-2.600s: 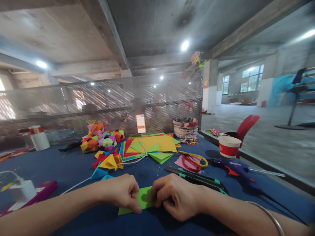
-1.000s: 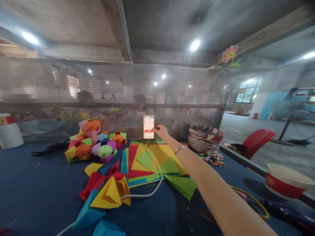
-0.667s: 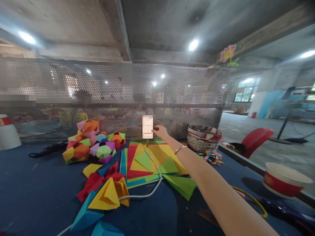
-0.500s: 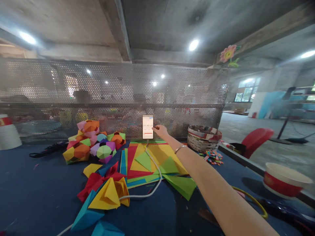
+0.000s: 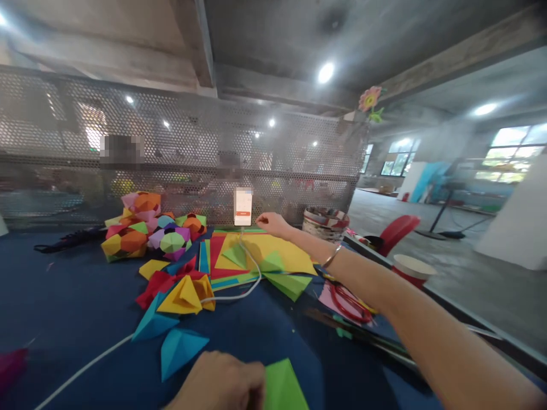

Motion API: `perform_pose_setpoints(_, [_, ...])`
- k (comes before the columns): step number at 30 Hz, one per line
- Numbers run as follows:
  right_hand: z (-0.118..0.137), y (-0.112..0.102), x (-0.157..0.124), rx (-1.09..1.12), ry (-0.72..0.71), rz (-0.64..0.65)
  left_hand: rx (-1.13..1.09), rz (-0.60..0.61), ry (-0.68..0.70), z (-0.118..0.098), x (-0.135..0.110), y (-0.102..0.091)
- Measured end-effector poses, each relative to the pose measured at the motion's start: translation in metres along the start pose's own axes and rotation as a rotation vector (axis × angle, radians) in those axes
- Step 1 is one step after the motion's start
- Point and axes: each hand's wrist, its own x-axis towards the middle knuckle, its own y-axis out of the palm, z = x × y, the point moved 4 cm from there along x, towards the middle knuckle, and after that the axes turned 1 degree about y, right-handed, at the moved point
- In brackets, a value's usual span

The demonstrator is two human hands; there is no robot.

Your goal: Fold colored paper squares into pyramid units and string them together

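Observation:
At the back of the blue table a phone (image 5: 243,200) stands upright with its screen lit. Just to its right is my right hand (image 5: 273,223), fingers curled together, apart from the phone and holding nothing I can see. A metal bangle (image 5: 333,256) circles that wrist. At the bottom edge my left hand (image 5: 224,378) is closed, its fingertips at the edge of a folded green paper (image 5: 285,386). A white cable (image 5: 255,285) runs from below the phone across colored paper sheets (image 5: 294,250). Folded yellow (image 5: 182,296) and blue (image 5: 182,348) pieces lie left of centre.
Several multicolored paper balls (image 5: 128,242) are piled at the back left. A woven basket (image 5: 325,221) stands at the back right. Red cord (image 5: 350,304) lies under my right forearm, and a paper cup (image 5: 412,269) stands farther right. Perforated metal screening (image 5: 179,136) rises behind the table.
My right hand has drawn back slightly from the phone, whose screen display has changed. My left hand and the green paper beside it have come into view at the bottom. The view has turned right.

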Motion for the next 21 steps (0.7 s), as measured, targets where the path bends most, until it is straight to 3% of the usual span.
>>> perform_pose_setpoints(6, [0.028,0.004,-0.13,0.055,-0.222,0.211,-0.039,-0.066,-0.102,-0.021,-0.015,-0.019])
perform_pose_setpoints(11, [0.042,0.004,-0.226,0.133,-0.332,0.196,-0.133,-0.118,-0.052,-0.023,-0.016,-0.026])
perform_pose_setpoints(16, [0.031,0.013,-0.258,0.215,-0.379,0.128,-0.065,-0.343,-0.006,-0.019,-0.017,-0.033])
perform_pose_setpoints(21, [0.019,0.018,-0.259,0.274,-0.399,0.12,0.0,-0.302,0.022,-0.022,-0.015,-0.027])
